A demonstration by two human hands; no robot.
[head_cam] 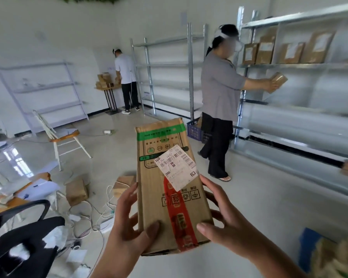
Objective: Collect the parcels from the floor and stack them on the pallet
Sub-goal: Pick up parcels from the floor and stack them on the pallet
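Cardboard box (169,183) w/ green tape, red tape & white label is held up in mid-air, centre of view, above floor. It is gripped at near end by left hand (127,221) & right hand (223,223), thumbs on top, fingers curled round sides.

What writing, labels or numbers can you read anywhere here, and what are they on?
"S9": on the white shipping label stuck to the cardboard parcel held in both hands.
Barcodes and other print on that label: too small.
Green tape and red tape characters: blurred.
Labels on shelf parcels: unreadable.
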